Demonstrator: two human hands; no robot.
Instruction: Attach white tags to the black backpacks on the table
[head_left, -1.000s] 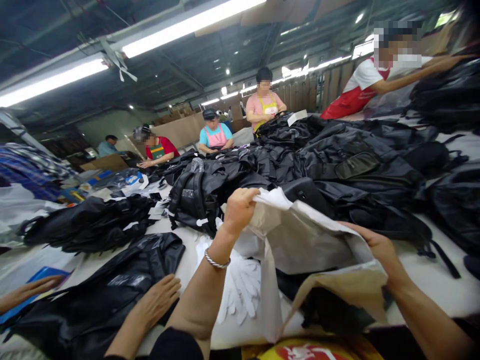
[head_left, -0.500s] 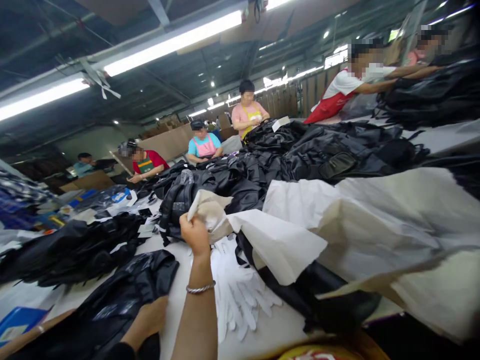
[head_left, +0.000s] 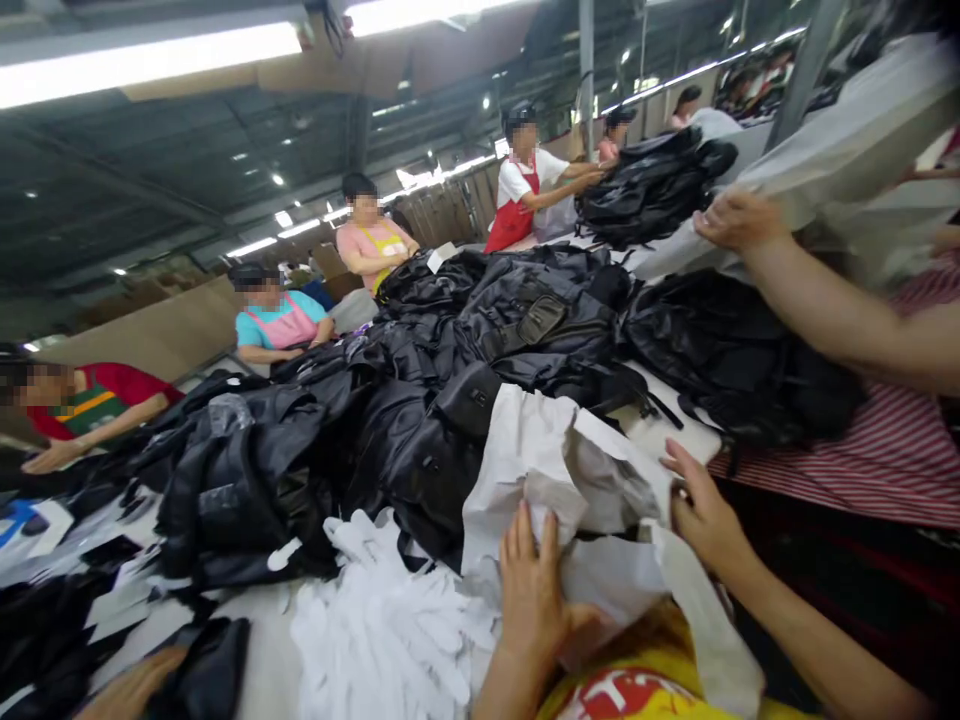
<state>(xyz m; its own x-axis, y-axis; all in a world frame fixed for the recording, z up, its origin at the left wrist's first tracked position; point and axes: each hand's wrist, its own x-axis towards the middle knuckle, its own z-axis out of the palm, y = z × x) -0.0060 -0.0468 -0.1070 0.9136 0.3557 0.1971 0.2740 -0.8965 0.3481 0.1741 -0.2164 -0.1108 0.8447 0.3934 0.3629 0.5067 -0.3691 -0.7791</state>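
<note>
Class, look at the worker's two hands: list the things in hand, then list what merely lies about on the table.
In hand:
left hand, flat on the white paper sheets
right hand, at the sheets' right edge

Lying about:
white gloves
heap of black backpacks
black backpack beside a co-worker's arm
table

Black backpacks (head_left: 480, 340) heaped along the table's middle. White gloves (head_left: 382, 620) piled near the front edge. Across the table, workers in aprons: red (head_left: 517, 205), yellow (head_left: 379, 245), pink (head_left: 281, 320). Fluorescent tube (head_left: 150, 60) overhead.
</note>
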